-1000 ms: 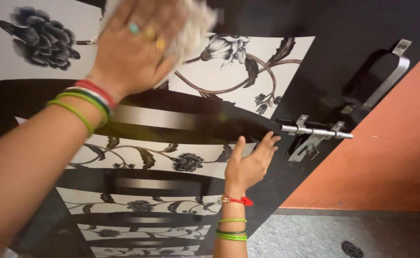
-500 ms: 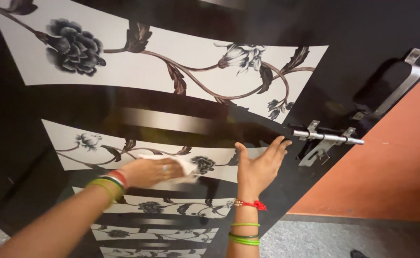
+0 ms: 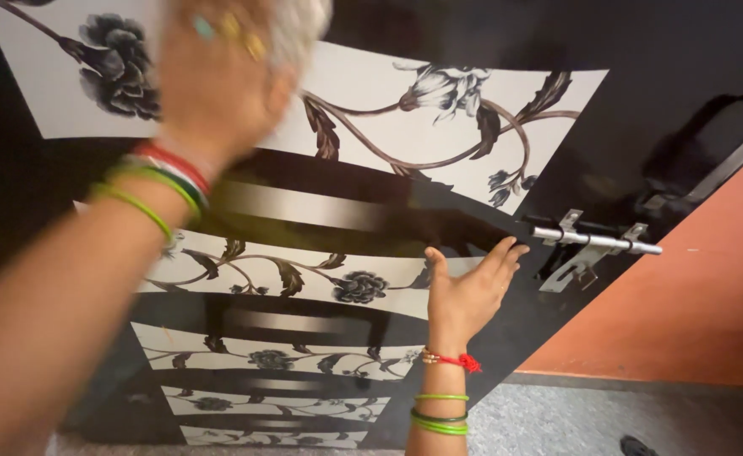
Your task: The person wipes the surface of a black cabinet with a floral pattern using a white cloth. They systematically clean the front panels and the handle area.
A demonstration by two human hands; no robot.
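Observation:
A black door [image 3: 625, 51] with white panels of dark flowers and vines fills the view. My left hand [image 3: 215, 80], blurred by motion, presses a white cloth [image 3: 299, 21] against the top floral panel, near the upper left. It wears rings, and red and green bangles sit on the wrist. My right hand [image 3: 470, 291] lies flat on the door with fingers spread, just left of the silver sliding bolt [image 3: 595, 242]. It holds nothing. A red thread and green bangles circle that wrist.
A silver and black door handle [image 3: 726, 148] sits above the bolt at the right edge. An orange wall [image 3: 692, 312] stands to the right of the door. Grey speckled floor [image 3: 557, 418] lies below, with a small dark object [image 3: 637, 445] on it.
My left hand with the cloth swept from the middle floral panel up to the top panel. One second ago it was also up high. My right hand stays flat on the door.

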